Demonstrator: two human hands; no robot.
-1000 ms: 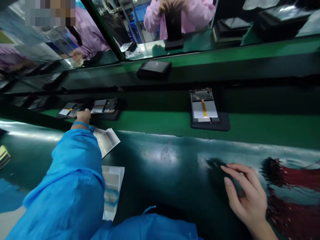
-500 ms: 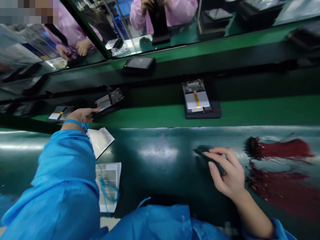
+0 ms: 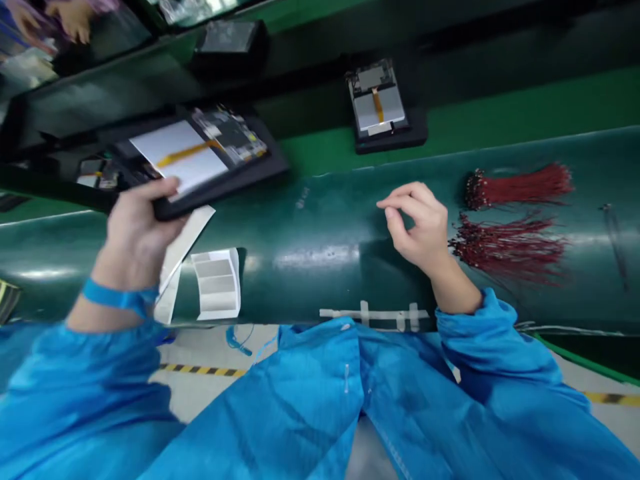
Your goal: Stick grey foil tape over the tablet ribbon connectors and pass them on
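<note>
My left hand grips the near left edge of a black tray, thumb on top. On it lies an opened tablet with a silver battery, orange ribbon cable and bare circuit board, tilted above the bench. My right hand hovers over the green bench, loosely curled, thumb and forefinger tips close together. I see nothing between them. To its right lie two bundles of thin red wires, an upper bundle and a lower bundle, their dark ends toward the hand.
Another opened tablet rests in a black tray on the green line beyond. A dark boxed device sits farther back. White sheets lie at left on the bench. Clear tape strips mark the front edge. Another person's hands show top left.
My left hand has lifted the tray with the opened tablet off the line and brought it nearer. My right hand's thumb and forefinger have drawn closer together. The view has tilted down.
</note>
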